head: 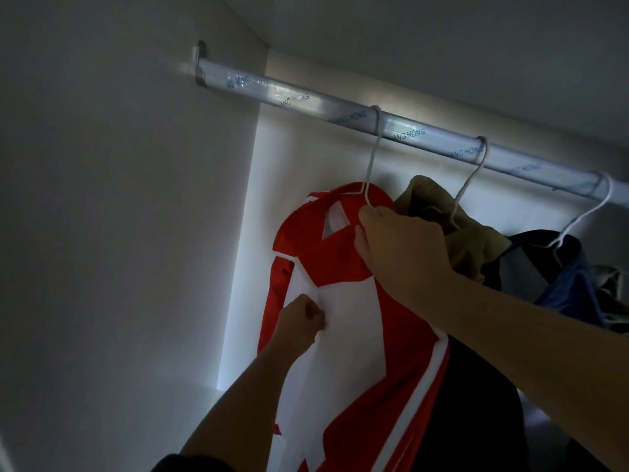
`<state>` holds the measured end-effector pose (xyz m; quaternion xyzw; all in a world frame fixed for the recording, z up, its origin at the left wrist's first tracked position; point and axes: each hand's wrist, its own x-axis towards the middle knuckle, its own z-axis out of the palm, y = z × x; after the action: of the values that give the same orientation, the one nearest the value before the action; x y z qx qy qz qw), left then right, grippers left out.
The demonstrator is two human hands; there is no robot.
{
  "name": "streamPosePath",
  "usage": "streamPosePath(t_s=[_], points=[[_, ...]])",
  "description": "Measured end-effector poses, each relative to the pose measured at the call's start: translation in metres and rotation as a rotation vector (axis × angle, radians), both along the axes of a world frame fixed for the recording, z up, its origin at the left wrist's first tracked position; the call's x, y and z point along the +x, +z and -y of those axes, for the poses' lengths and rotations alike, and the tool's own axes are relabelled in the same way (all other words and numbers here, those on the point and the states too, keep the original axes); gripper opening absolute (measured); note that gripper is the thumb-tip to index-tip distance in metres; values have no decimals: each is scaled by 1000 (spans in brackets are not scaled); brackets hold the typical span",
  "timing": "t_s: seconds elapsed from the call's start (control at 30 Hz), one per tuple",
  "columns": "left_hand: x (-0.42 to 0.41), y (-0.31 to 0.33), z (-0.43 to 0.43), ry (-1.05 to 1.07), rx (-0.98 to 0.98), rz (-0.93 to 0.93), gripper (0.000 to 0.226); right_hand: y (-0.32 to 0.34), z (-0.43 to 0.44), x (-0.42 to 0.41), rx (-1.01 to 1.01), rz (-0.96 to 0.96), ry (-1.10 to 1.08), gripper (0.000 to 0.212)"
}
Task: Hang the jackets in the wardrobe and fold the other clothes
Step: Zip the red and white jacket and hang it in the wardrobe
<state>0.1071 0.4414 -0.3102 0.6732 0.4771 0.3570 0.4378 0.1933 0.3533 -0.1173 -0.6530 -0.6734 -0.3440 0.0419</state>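
Observation:
A red and white jacket (343,274) hangs on a white wire hanger (372,155) whose hook is over the wardrobe's silver rail (289,93). My right hand (398,243) grips the jacket's collar at the base of that hanger. Lower down, my left hand (301,321) pinches the white front panel of the jacket. To the right, a tan jacket (473,247) and a dark blue jacket (558,281) hang on their own wire hangers on the same rail.
The wardrobe's white side wall (119,233) stands close on the left, its back panel (282,185) behind the jacket and its top panel (442,46) just above the rail. The rail's left stretch holds no hangers. More fabric (612,284) shows at the right edge.

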Motion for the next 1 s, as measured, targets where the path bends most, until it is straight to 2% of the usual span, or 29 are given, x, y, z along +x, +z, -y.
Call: streamPosePath(t_s=[0.1,0.23,0.37,0.5,0.63,0.77,0.9,1.0], points=[[-10,3,0,-3,-73,42,6,1,1,-2,-5,-6,-8,15],[-13,7,1,-56,-147,97,28,2,1,-7,-32,-9,0,14],[-1,1,2,-15,-62,29,29,3,3,-3,-85,-67,19,10],[12,-2,4,16,117,-206,15,2,6,8,-134,-42,62,8],[23,2,1,27,157,-252,18,-1,5,18,-165,-48,137,7],[31,4,-5,19,240,-295,22,1,3,22,-140,-193,225,9],[26,2,-5,-21,252,-230,23,-3,2,37,-139,-183,229,12],[8,-6,1,-72,237,-290,30,-6,5,44,-119,-108,228,15]])
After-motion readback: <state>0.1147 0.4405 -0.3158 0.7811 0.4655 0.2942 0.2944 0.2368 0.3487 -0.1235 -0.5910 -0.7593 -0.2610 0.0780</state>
